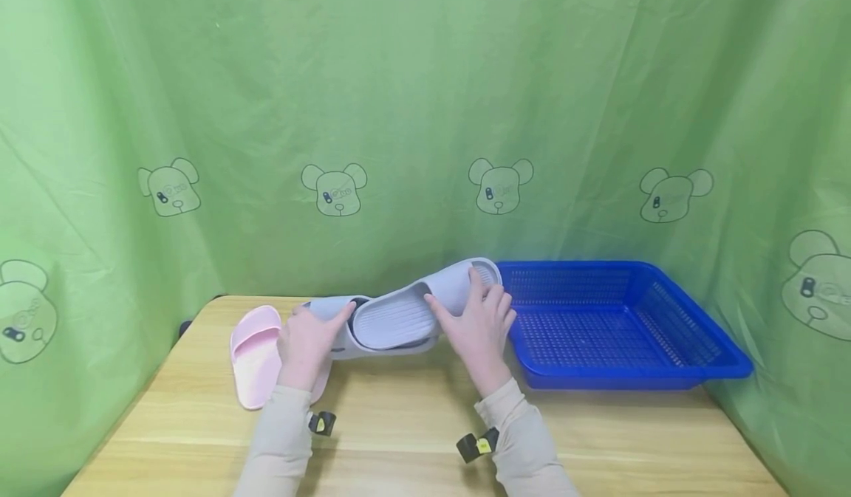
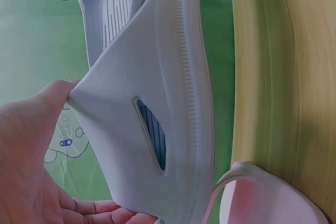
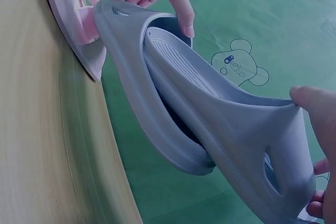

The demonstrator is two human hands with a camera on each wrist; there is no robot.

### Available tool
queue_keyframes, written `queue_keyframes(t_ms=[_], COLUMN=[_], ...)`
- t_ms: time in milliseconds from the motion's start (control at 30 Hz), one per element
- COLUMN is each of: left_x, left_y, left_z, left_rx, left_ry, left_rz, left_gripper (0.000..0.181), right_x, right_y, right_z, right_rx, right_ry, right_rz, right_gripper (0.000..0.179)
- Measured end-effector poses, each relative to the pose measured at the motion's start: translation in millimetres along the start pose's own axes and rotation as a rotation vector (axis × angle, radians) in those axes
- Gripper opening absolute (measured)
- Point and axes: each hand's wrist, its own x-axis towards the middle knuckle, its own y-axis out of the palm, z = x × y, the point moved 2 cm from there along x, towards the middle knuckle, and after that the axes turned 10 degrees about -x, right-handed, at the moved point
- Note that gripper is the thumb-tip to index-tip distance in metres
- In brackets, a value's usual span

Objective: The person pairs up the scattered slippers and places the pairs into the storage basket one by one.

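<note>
Left of a blue basket [image 1: 631, 371]: two gray slippers [image 1: 399, 320], apparently lifted above a wooden tabletop [image 1: 399, 430] and fitted end into end. Farther from the basket, gripped across the strap by the left hand [image 1: 309, 342], the first gray slipper [image 2: 115, 124]. Nearer the basket, likewise gripped across the strap by the right hand [image 1: 475, 331], the second gray slipper [image 3: 247, 140], with its heel in the mouth of the first one's strap; too hidden to tell how deep. Probably held by the outer toe ends to leave the middle free of fingers, and tilted up toward the basket to line up heel with opening. Farthest left of the basket, pink footwear [image 1: 249, 371] on the tabletop, partly behind the left hand; perhaps placed there to leave the middle for working.

At the basket's left rim, little spare room: in the head view, an overlap between the second slipper's toe and that rim, with contact impossible to tell. Behind the basket, a close green curtain [image 1: 578, 113]. In front of the basket and to its near left, open wood; likely the widest freedom for moving.
</note>
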Motion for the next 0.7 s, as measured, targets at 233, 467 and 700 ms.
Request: queue_keyframes(t_ms=[233,467,700], left_x=[0.7,2.1,2.3], left_y=[-1.6,-5.1,-7.6], left_z=[-0.3,0.8,1.6], left_rx=[0.016,0.021,0.014], left_ry=[-0.002,-0.018,-0.041], left_rz=[-0.033,-0.031,-0.046], left_gripper=[0.102,0.103,0.112], right_x=[-1.7,-3.7,-5.0], right_y=[-3.2,-5.6,-6.5], right_z=[1.8,4.5,6.0], right_rx=[-0.019,-0.032,-0.029], right_ry=[-0.023,-0.049,-0.057], right_rz=[-0.003,-0.004,0.018], right_gripper=[0.099,0.096,0.096])
